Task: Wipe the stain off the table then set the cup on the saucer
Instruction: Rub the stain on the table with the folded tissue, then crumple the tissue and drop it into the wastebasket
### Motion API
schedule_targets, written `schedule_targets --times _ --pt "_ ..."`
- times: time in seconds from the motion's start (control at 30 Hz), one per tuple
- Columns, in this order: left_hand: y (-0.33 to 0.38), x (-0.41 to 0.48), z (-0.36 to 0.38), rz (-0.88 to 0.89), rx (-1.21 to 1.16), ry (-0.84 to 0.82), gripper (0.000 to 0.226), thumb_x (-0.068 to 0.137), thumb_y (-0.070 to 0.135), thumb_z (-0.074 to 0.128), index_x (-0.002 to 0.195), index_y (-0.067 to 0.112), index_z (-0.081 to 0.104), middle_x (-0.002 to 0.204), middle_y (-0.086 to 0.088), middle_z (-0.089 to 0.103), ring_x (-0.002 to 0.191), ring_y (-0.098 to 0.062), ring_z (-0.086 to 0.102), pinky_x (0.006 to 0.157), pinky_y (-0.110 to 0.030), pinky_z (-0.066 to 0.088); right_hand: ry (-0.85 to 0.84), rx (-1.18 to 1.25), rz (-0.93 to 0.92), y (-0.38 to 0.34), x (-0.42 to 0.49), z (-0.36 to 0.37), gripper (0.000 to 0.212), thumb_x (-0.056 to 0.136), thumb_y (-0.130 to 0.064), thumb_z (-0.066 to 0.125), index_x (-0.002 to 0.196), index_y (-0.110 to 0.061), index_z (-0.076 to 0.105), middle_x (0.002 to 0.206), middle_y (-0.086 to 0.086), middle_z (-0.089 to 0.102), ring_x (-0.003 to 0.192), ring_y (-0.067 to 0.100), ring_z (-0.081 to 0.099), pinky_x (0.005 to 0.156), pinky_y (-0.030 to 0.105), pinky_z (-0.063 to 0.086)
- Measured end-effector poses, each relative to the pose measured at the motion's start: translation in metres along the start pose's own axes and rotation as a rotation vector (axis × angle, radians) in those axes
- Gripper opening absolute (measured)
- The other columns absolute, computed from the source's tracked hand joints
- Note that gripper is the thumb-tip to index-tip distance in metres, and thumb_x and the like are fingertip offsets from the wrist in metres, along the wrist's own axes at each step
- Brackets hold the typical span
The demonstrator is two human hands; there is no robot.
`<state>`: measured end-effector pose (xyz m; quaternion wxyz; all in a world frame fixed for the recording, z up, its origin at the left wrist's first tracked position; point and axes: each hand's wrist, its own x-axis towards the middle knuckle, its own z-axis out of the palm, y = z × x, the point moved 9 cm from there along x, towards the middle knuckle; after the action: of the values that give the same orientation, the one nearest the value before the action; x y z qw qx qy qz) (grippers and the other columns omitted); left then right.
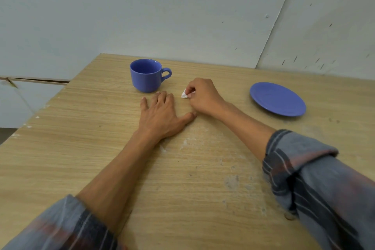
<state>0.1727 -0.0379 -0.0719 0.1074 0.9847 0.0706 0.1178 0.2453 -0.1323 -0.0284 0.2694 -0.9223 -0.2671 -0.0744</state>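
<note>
Two hands: left hand (162,115) flat, fingers spread; right hand (203,95) pinches a tissue (184,94) (unmarked), cup (146,75) beyond fingertips.

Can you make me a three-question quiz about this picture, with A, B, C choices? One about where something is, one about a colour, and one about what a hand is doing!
1. Where is the cup?
A. On the saucer
B. On the table, left of the saucer
C. In a hand

2. What colour is the saucer?
A. Blue
B. Red
C. Green

3. What is the right hand doing?
A. Lying flat and open
B. Lifting the cup
C. Pinching a small white wad

Answers:
1 B: the cup stands on the bare wooden table, apart from the saucer.
2 A: the saucer is blue like the cup.
3 C: the fingers close on a small white wad pressed to the table, while the left hand lies flat.
</note>
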Motion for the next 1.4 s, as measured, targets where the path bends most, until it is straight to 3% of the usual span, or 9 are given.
schedule_targets --times 0.13,0.3,0.5,0.77,0.87,0.97,1.13,1.27,1.4 --pt "0.000 0.000 0.001 0.007 0.000 -0.015 0.089 0.073 0.083 0.027 0.130 0.016 0.042 0.145 -0.006 0.039 0.138 -0.022 0.028 0.113 -0.055 0.014 -0.164 -0.013 -0.052 0.011 -0.015 -0.012 0.015 0.076 -0.003 0.064 0.086 -0.009 0.074 0.094 0.008 0.073 0.084 0.015 0.062 0.066 0.011 0.039" --pt "0.011 -0.002 0.001 0.086 -0.023 -0.041 0.083 0.079 0.078 0.029 0.138 0.020 0.040 0.153 -0.006 0.032 0.142 -0.022 0.024 0.114 -0.052 0.010 -0.086 -0.073 0.157 0.058 -0.004 -0.043 0.015 0.081 -0.005 0.064 0.092 -0.003 0.074 0.103 0.014 0.072 0.101 0.024 0.064 0.084 0.022 0.045" --pt "0.012 -0.002 0.003 0.095 -0.020 -0.056 0.084 0.080 0.076 0.028 0.143 0.020 0.036 0.156 -0.005 0.028 0.145 -0.022 0.018 0.114 -0.052 0.009 -0.065 -0.019 -0.029 0.013 -0.015 -0.008 0.016 0.079 -0.003 0.060 0.089 -0.007 0.073 0.096 0.010 0.071 0.091 0.020 0.063 0.070 0.014 0.036" --pt "0.012 -0.001 0.002 0.094 -0.028 -0.039 0.083 0.080 0.077 0.029 0.140 0.020 0.039 0.154 -0.005 0.031 0.143 -0.022 0.022 0.113 -0.051 0.011 0.006 -0.107 0.033 0.030 -0.014 -0.026 0.020 0.081 0.000 0.054 0.092 -0.004 0.070 0.104 0.015 0.067 0.098 0.026 0.060 0.083 0.029 0.047" --pt "0.014 -0.001 0.000 0.095 -0.030 -0.065 0.076 0.083 0.073 0.030 0.139 0.022 0.041 0.153 -0.006 0.033 0.142 -0.023 0.025 0.113 -0.052 0.012 -0.207 -0.053 -0.028 0.018 -0.025 -0.016 0.015 0.079 -0.005 0.063 0.088 -0.011 0.073 0.095 0.006 0.070 0.080 0.009 0.058 0.065 0.008 0.042" --pt "0.017 -0.001 -0.011 0.083 -0.164 -0.076 0.054 0.094 0.055 0.033 0.138 0.025 0.045 0.149 -0.002 0.041 0.137 -0.020 0.035 0.114 -0.054 0.016 -0.331 0.249 0.083 0.026 -0.037 -0.028 0.012 0.080 -0.005 0.068 0.089 -0.011 0.072 0.083 0.001 0.067 0.072 0.007 0.057 0.069 0.016 0.047" --pt "0.043 -0.010 -0.050 0.119 -0.892 -0.066 0.037 0.100 0.037 0.042 0.132 0.023 0.055 0.126 0.007 0.062 0.116 -0.007 0.057 0.099 -0.031 0.044 -0.271 1.039 0.289 0.036 -0.056 -0.058 0.012 0.086 0.000 0.060 0.093 -0.009 0.064 0.081 0.002 0.060 0.072 0.010 0.056 0.063 0.018 0.049" --pt "0.076 -0.013 -0.075 0.142 -1.211 -0.089 0.034 0.099 0.031 0.049 0.132 0.023 0.053 0.120 0.010 0.065 0.106 -0.001 0.063 0.086 -0.026 0.054 -0.248 1.321 0.288 0.033 -0.065 -0.081 0.012 0.089 -0.003 0.057 0.097 -0.008 0.063 0.087 0.002 0.063 0.075 0.009 0.060 0.063 0.017 0.051" --pt "0.104 -0.011 -0.093 0.149 -1.293 -0.097 0.030 0.095 0.025 0.058 0.125 0.022 0.058 0.118 0.000 0.067 0.107 -0.010 0.065 0.085 -0.032 0.057 -0.229 1.476 0.218 0.024 -0.073 -0.105 0.013 0.084 -0.003 0.059 0.085 -0.009 0.071 0.087 0.005 0.070 0.081 0.012 0.063 0.065 0.017 0.053"
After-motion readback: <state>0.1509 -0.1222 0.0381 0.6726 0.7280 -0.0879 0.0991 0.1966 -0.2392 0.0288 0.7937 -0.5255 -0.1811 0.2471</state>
